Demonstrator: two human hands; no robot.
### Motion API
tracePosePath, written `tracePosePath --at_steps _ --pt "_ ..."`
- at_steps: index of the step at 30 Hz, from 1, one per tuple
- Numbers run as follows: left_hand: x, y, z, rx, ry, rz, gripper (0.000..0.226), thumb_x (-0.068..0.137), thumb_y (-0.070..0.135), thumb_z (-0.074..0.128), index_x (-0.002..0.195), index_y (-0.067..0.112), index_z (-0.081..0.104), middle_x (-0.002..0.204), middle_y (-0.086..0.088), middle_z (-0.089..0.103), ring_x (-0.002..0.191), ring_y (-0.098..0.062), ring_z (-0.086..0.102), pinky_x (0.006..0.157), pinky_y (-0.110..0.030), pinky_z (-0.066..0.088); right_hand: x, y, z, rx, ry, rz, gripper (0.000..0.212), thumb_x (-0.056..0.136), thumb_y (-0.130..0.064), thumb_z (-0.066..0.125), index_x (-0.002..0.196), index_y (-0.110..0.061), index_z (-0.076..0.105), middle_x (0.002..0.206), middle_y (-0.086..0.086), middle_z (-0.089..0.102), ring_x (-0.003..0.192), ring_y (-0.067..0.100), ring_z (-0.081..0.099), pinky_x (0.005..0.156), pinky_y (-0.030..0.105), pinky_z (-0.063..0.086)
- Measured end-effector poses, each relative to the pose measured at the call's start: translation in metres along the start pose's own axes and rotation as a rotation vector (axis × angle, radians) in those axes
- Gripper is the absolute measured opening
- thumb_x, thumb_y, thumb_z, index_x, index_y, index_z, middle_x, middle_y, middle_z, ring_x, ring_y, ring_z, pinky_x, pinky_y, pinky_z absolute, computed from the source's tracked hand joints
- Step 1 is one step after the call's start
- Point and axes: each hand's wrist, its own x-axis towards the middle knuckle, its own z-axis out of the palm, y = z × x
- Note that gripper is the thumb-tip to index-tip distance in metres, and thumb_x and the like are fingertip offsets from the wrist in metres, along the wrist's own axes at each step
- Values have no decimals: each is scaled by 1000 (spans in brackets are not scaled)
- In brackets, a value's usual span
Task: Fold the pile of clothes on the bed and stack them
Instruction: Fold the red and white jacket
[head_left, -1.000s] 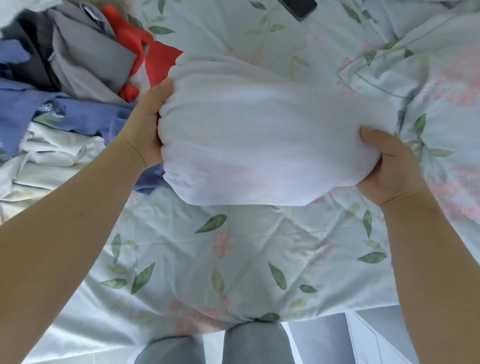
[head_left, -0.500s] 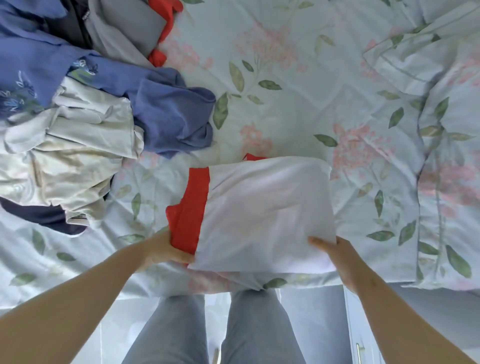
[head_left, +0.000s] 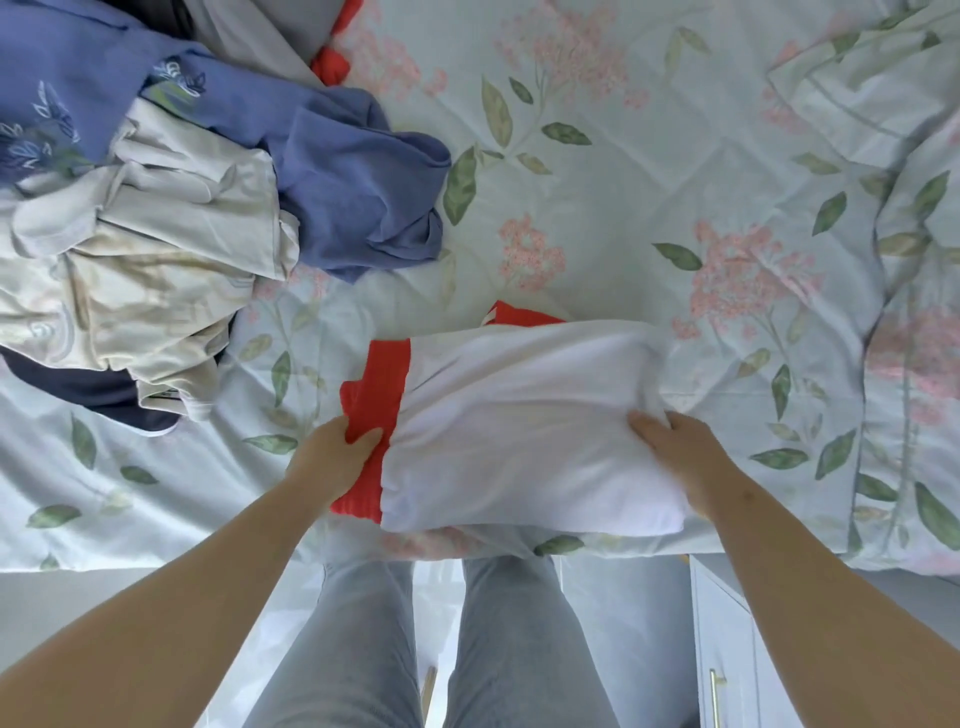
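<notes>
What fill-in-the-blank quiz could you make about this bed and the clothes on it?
1. The left hand grips the ____ edge of the folded garment.
2. The right hand holds the garment's ____ part.
3. The unfolded pile lies on the person's ____ side.
4. The sheet is printed with green leaves and pink ____.

Missing words: red; white; left; flowers.

Left hand (head_left: 337, 454) pinching garment (head_left: 519, 426), thumb on top, right hand (head_left: 672, 449) gripping its opposite end
</notes>
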Motion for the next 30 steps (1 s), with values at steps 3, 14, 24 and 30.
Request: tracePosePath --at_steps 3,14,24,30 --pt "1 -5 2 280 95 -77 52 89 56 47 110 10 54 91 -3 58 90 -28 58 83 -38 45 4 4 4 -76 -2 56 32 90 -22 61 116 -4 59 88 6 56 70 19 48 53 27 32" --pt "36 80 -15 606 -116 408 48 90 34 54 135 40 40 119 7 57 106 -19 49 92 -40 28 35 -36 7 53 65 -246 56 88 -21 65 139 -18 42 129 7 52 116 23 52 83 24 45" --pt "41 136 7 758 -148 893 91 80 62 59 150 29 12 160 3 0 147 -22 -3 116 -50 3 41 -35 1 96 -14 -192 5 90 -24 62 89 -21 58 93 6 58 84 23 56 72 34 47" --pt "46 153 1 511 -313 754 27 98 38 45 83 16 46 75 6 45 77 -17 47 60 -16 30 40 -43 -14 337 -73 -206 17 88 -15 64 77 -17 52 73 1 56 61 15 57 53 24 46"
